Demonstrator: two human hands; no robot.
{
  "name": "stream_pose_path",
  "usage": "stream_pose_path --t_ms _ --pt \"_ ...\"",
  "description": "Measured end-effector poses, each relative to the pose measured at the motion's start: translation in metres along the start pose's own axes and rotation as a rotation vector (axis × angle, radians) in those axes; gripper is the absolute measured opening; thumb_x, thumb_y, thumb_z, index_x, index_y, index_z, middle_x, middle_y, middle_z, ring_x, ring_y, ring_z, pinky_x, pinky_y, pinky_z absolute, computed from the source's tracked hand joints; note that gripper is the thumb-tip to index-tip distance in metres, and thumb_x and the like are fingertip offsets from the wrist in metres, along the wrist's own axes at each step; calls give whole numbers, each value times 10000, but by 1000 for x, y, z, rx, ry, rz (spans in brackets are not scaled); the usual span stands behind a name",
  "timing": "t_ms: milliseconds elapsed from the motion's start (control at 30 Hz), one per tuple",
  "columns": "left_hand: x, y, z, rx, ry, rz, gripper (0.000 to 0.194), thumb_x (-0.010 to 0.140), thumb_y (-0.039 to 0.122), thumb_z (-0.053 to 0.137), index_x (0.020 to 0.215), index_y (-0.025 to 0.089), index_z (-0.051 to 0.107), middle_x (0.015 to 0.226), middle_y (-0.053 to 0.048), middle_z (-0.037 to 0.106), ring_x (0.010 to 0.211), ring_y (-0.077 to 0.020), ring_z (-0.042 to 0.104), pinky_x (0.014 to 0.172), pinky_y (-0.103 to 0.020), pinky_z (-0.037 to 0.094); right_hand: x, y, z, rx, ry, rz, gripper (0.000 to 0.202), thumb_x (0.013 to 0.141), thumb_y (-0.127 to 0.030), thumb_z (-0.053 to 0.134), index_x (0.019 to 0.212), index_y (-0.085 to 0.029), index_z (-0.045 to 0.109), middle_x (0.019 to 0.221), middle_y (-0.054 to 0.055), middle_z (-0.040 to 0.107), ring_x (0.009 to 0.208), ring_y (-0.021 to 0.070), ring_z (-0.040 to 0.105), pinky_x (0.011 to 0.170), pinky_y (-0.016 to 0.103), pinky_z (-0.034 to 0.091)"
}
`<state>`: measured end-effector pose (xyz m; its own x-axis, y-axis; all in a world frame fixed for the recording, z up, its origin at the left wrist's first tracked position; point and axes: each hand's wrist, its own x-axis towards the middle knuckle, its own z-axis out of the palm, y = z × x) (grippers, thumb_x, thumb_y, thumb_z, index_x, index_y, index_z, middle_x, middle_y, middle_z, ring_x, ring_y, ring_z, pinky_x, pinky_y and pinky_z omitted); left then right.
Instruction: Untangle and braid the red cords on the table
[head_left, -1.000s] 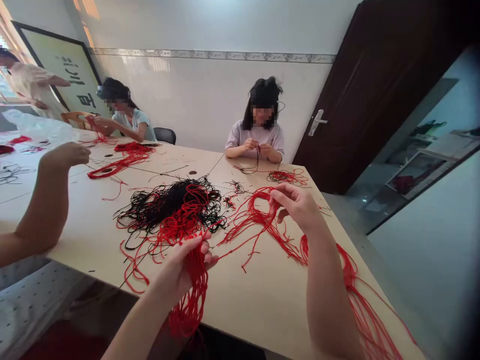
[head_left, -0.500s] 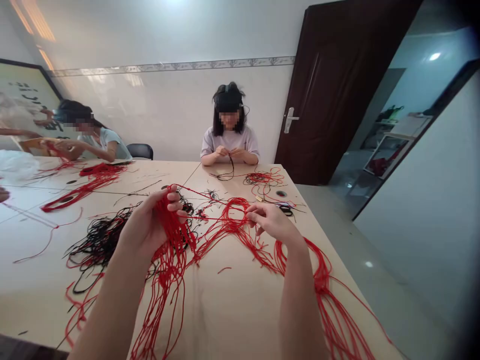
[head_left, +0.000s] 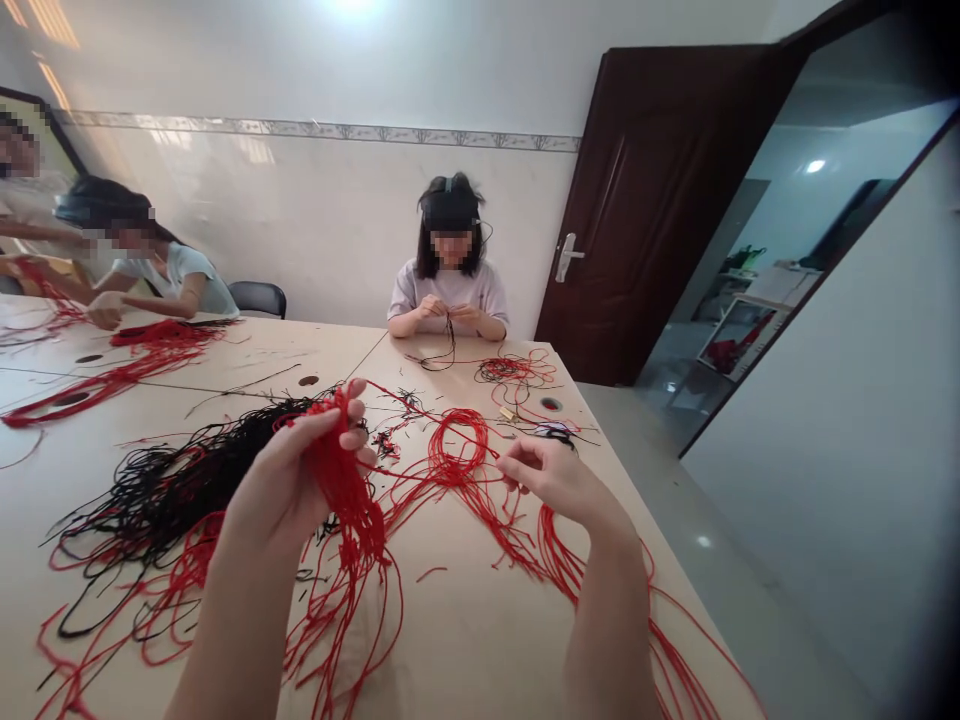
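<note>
My left hand (head_left: 311, 460) is closed around a thick bundle of red cords (head_left: 352, 535), whose loose ends hang down onto the table. A single red cord (head_left: 420, 410) runs taut from that bundle to my right hand (head_left: 544, 475), where thumb and fingertips pinch its end. Beneath and between my hands lies a coiled bunch of red cords (head_left: 459, 440), with strands fanning out to both sides. More red cord strands (head_left: 686, 660) pass under my right forearm. Beside my left hand spreads a heap of black cords (head_left: 187, 475) mixed with red.
Across the table (head_left: 435, 650) a person (head_left: 448, 290) works on dark cord. Another person (head_left: 165, 270) sits at the far left near a red cord bundle (head_left: 112, 375). Black-handled scissors (head_left: 556, 433), a tape roll (head_left: 551, 404) and tangled red and black cords (head_left: 517, 368) lie near the right edge.
The view has shifted slightly. The red cord between my hands now slopes down to my right hand, which sits a little lower. My left hand still grips the bundle.
</note>
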<state>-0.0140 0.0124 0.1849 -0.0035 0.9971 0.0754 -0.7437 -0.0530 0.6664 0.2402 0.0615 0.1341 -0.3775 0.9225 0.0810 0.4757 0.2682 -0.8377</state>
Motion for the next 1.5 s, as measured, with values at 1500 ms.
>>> stream_pose_path --t_ms 1500 --pt "-4 -34 0 -48 -249 -438 399 846 280 455 1194 147 598 1171 -112 625 1150 -276 517 957 -396 418 -22 -87 70 10 215 -112 216 858 -372 528 781 -184 603 687 9 618 634 137 557 534 240 411"
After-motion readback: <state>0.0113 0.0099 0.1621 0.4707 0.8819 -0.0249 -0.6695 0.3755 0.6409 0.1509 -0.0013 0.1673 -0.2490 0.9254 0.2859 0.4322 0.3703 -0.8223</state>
